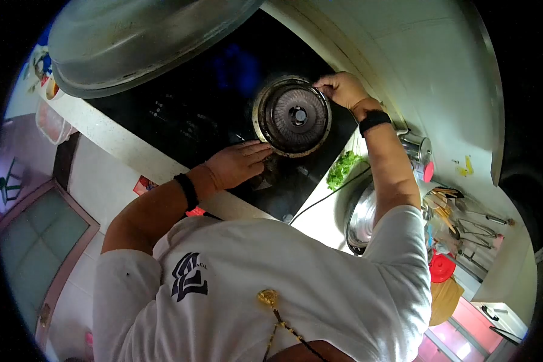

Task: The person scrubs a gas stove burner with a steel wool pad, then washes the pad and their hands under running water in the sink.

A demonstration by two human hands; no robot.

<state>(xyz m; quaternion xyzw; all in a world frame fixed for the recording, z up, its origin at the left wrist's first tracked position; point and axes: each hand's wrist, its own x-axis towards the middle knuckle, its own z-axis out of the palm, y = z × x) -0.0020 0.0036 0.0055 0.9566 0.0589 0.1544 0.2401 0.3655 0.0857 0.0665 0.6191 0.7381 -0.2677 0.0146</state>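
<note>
Round ribbed metal piece (286, 136) sat on the black stovetop (181, 120), toward its right end. Right hand (344, 90): grip pinched at far-right rim. Left hand (240, 164): grip loose, fingers extended to near-left rim, contact unclear.

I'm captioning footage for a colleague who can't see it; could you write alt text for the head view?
A person's left hand and right hand are at opposite edges of a round, ridged metal part on a dark, glossy surface. Leafy greens lie on the pale counter to the right.
</note>
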